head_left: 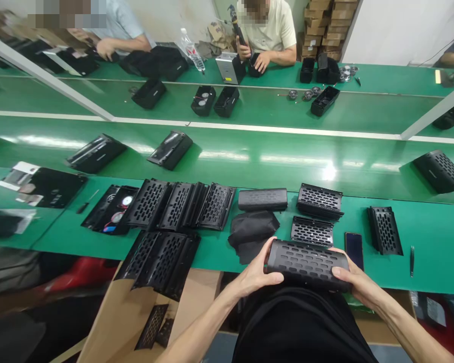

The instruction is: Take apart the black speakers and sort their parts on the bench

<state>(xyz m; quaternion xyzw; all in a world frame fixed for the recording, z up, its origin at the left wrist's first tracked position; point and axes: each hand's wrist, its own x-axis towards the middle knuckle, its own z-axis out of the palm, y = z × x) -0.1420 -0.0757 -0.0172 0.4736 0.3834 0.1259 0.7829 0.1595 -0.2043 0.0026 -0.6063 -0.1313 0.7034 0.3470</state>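
Observation:
A black speaker housing with a slotted grille is held level between my hands, close to my body at the bench edge. My left hand grips its left end, the thumb lying along the front. Around the right end closes my right hand, thumb pressed on the grille. Just beyond lie a black cloth pile, a closed speaker housing and two slotted grille panels, one nearer and one farther. A phone rests beside my right hand.
Several grille panels are stacked to the left, some overhanging an open cardboard box. An opened housing with wires and a screwdriver lie farther left. Tweezers lie right. Across the green conveyor, people work at another bench.

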